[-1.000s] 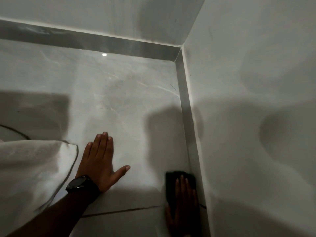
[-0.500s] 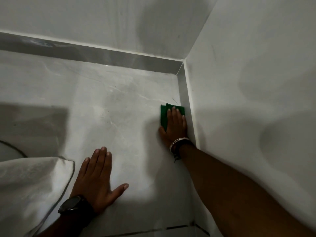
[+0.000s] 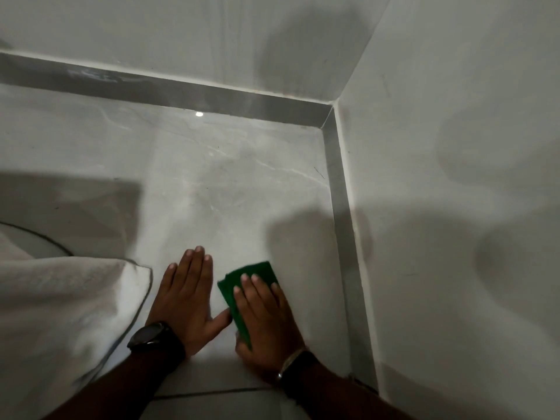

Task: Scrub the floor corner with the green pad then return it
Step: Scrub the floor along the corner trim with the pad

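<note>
The green pad (image 3: pixel 254 273) lies flat on the grey marble floor (image 3: pixel 230 189). My right hand (image 3: pixel 266 316) presses down on it with the palm and fingers spread over it; only the pad's far edge and left side show. My left hand (image 3: pixel 188 298), with a black watch on the wrist, rests flat on the floor just left of the pad, its thumb close to the pad's edge. The floor corner (image 3: pixel 325 124) where the two walls meet is well ahead and to the right of both hands.
A grey skirting strip (image 3: pixel 342 207) runs along the right wall and another along the back wall. A white cloth (image 3: pixel 60 304) lies bunched at the left, beside my left hand. A dark grout line (image 3: pixel 212 392) crosses the floor near my wrists.
My right hand has slid the pad from beside the right skirting back toward me and leftward, ending next to my left hand. The left hand stays planted on the floor.
</note>
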